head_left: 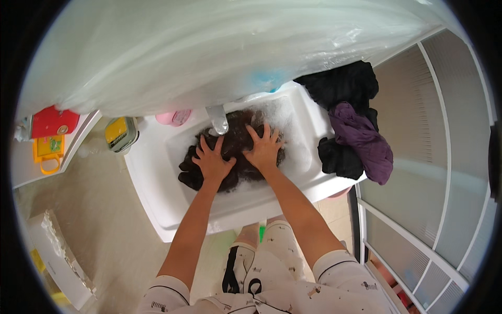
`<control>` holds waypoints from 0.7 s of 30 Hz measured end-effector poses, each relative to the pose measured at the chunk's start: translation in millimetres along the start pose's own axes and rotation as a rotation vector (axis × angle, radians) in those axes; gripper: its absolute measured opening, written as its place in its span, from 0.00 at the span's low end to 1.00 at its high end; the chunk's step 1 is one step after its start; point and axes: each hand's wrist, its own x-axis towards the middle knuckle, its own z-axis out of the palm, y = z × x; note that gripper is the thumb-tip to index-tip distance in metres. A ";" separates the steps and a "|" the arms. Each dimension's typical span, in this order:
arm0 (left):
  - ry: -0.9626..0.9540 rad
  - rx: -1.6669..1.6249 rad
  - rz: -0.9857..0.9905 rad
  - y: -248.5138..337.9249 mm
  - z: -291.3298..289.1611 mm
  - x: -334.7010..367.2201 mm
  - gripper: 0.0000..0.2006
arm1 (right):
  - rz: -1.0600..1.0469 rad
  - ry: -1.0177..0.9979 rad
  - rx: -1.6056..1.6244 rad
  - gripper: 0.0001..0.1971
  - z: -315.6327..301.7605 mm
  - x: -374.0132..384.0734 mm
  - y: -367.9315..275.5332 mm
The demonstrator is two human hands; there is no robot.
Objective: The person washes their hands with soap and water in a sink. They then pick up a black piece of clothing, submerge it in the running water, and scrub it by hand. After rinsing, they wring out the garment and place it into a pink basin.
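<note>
A dark, soaked garment [238,131] lies bunched in the soapy water of a white sink [157,196]. My left hand [212,161] presses on its left part, fingers spread. Beside it, my right hand [264,149] rests on the right part of the cloth with its fingers also stretched apart. Both palms face down and neither hand grips the fabric. Just beyond my left fingers is the metal faucet [218,119]. White foam [299,138] gathers along the right side of the basin.
Black clothing [345,83] and a purple garment [361,138] are heaped on the sink's right rim. A pink item [175,117] sits by the faucet, and a yellow-and-grey container [122,134] stands left of the sink. Translucent plastic sheeting [172,57] hangs behind; a framed glass partition [418,141] stands right.
</note>
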 end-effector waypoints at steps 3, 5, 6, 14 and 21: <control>0.027 0.055 0.031 -4.9 38.7 5.6 0.41 | 0.008 -0.145 0.026 0.40 24.7 17.5 11.4; -0.076 0.109 0.067 -3.9 40.1 5.6 0.37 | -0.025 -0.234 0.012 0.38 31.5 21.1 21.4; -0.129 0.138 0.080 -4.9 35.7 5.4 0.35 | -0.049 -0.294 -0.001 0.37 27.8 20.8 22.4; -0.110 -0.685 -0.070 -39.7 -9.2 52.4 0.29 | 0.318 0.188 0.509 0.37 17.9 13.7 22.1; -0.668 -1.970 -0.651 -57.3 35.5 73.5 0.23 | 0.043 0.014 1.264 0.33 50.6 -33.0 -100.5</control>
